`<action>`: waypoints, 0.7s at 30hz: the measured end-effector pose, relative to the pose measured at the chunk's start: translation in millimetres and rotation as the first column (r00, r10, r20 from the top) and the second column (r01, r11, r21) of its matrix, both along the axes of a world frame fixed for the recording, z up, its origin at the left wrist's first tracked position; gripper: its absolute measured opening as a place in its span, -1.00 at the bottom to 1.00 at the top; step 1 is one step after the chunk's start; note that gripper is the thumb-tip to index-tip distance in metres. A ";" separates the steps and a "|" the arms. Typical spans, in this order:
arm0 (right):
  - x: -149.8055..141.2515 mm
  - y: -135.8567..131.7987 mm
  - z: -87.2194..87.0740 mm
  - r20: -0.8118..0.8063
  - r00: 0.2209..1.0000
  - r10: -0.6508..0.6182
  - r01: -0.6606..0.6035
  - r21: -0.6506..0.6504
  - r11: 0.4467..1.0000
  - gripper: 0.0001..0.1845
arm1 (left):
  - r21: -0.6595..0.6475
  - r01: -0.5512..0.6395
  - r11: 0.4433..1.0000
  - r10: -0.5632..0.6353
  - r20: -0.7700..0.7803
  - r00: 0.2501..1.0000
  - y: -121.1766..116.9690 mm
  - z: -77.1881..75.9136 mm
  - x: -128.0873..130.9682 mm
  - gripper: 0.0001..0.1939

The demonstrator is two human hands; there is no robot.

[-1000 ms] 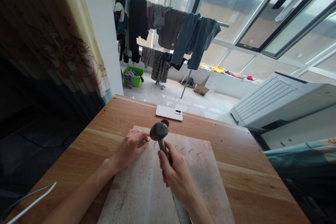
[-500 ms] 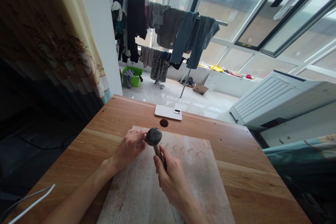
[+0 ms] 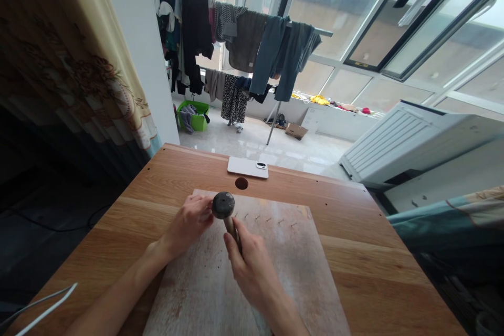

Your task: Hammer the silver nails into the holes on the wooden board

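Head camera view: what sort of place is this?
Probably a home, in a room opening onto an enclosed balcony: clothes hang on a drying rack by large windows, and a patterned curtain hangs at the left.

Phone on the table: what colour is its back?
The phone has a pale, whitish back, clear in the head view.

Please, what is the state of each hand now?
Left hand: fingers bent; whether holding anything cannot be told.
Right hand: closed, holding the hammer.
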State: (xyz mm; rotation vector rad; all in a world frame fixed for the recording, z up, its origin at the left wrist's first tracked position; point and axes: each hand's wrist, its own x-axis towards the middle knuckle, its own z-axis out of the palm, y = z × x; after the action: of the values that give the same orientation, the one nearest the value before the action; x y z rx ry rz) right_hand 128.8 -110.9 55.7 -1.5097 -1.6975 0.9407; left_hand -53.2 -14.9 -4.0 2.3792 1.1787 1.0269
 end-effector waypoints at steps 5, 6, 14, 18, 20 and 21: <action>0.9 -0.6 -0.9 -0.071 0.997 -0.007 0.006 -0.017 1.000 -0.73 | 0.006 -0.002 1.000 0.002 -0.002 1.000 0.3 -0.3 -0.7 -0.72; 1.1 -1.1 -1.9 -0.109 0.994 -0.006 -0.001 -0.058 0.998 -0.72 | 0.003 0.003 1.000 -0.003 0.000 1.000 0.4 -0.7 -0.9 -0.70; 13.2 -35.5 -20.3 -0.651 0.697 -0.299 0.155 -0.271 0.950 -0.41 | -0.035 0.035 0.999 -0.034 0.025 0.999 -0.3 -1.2 -1.9 -0.71; 36.6 -67.8 -34.3 -0.629 0.523 -0.575 0.398 -0.416 0.818 -0.32 | -0.026 0.030 0.999 -0.030 0.023 0.999 0.0 -2.7 -3.7 -0.70; 46.9 -78.9 -41.6 -0.592 0.459 -0.662 0.454 -0.484 0.748 -0.28 | -0.015 0.027 1.000 -0.027 0.011 1.000 1.5 -4.0 -4.0 -0.70; 50.4 -82.7 -45.0 -0.582 0.427 -0.692 0.470 -0.512 0.719 -0.25 | -0.008 0.024 1.000 -0.024 0.001 1.000 2.3 -4.3 -3.8 -0.70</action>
State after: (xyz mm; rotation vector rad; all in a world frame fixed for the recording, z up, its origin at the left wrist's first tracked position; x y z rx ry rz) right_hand 179.3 -193.6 10.7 -1.4161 -0.3609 1.1827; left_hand -57.0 -12.6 -8.3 2.3807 1.1490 1.0132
